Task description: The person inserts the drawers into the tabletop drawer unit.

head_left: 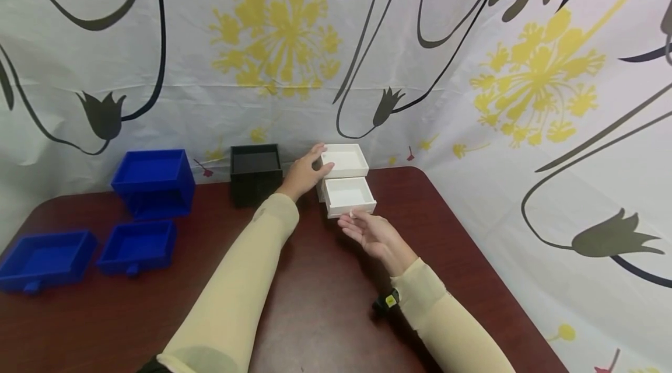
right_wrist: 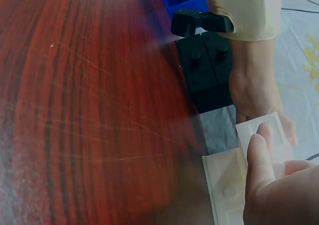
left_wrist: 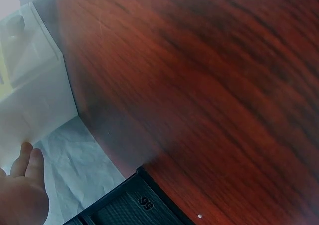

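A small white drawer box (head_left: 345, 160) stands at the back of the table, its white drawer (head_left: 349, 192) pulled out toward the front. My left hand (head_left: 304, 174) holds the box at its left edge, thumb over the top rim. In the left wrist view, my left fingers (left_wrist: 35, 166) reach the white side wall. Between thumb and fingertips, my right hand (head_left: 375, 234) pinches the drawer's front at its knob. In the right wrist view, the right fingers (right_wrist: 260, 150) lie over the drawer front, hiding part of it.
A black drawer box (head_left: 255, 171) stands left of the white one. Further left is a blue box (head_left: 153, 183) with an open front, and two blue drawers (head_left: 137, 246) lie before it. Patterned cloth (head_left: 262, 116) hangs behind the table and along its right side.
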### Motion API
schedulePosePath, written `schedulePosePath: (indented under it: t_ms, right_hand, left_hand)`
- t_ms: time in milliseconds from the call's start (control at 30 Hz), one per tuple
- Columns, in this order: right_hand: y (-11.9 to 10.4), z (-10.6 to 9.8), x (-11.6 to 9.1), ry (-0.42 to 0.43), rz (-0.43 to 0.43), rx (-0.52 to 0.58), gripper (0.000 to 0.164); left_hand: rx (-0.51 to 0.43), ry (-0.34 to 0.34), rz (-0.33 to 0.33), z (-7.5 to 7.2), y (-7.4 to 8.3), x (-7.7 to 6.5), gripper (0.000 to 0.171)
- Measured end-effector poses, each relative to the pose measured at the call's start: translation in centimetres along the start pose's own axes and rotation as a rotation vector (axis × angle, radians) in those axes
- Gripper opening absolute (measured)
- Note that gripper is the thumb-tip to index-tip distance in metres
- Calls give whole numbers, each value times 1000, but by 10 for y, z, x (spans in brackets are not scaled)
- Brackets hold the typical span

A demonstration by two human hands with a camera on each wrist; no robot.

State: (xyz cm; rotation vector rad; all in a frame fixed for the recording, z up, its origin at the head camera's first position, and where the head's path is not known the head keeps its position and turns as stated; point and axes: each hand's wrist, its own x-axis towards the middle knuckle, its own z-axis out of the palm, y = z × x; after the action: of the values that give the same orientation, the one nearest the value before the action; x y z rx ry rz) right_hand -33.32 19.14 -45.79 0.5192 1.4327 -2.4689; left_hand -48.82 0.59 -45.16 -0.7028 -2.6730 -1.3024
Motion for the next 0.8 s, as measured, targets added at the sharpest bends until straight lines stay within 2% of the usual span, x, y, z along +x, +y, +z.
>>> schedulePosePath:
  t_ms: [267, 800]
  right_hand:
    - [5, 0, 6, 41, 9, -5, 18]
    - [-1, 2, 5, 18, -21, -15, 14]
  left_hand:
    - [17, 5, 4, 0, -2, 1, 67]
    - [5, 1, -8, 1, -1, 0, 67]
